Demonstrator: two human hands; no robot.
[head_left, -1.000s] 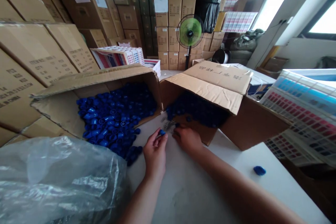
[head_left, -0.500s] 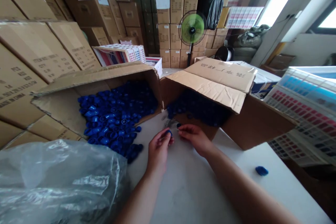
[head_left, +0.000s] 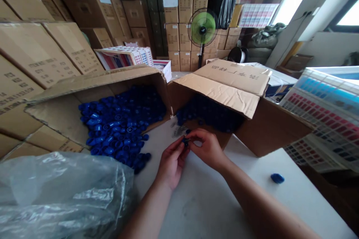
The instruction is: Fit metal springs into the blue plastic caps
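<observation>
Two hands [head_left: 171, 163] [head_left: 208, 148], one blue piece [head_left: 185, 140] — pinched

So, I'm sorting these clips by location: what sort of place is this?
Probably a workshop or storeroom for small goods: stacked cartons, mesh crates, and open boxes of small blue parts on a white table.

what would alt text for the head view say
A person's left hand holds a small blue piece, the right hand close against it, over a white table. Beyond, two open cardboard boxes hold heaped blue parts.
</observation>
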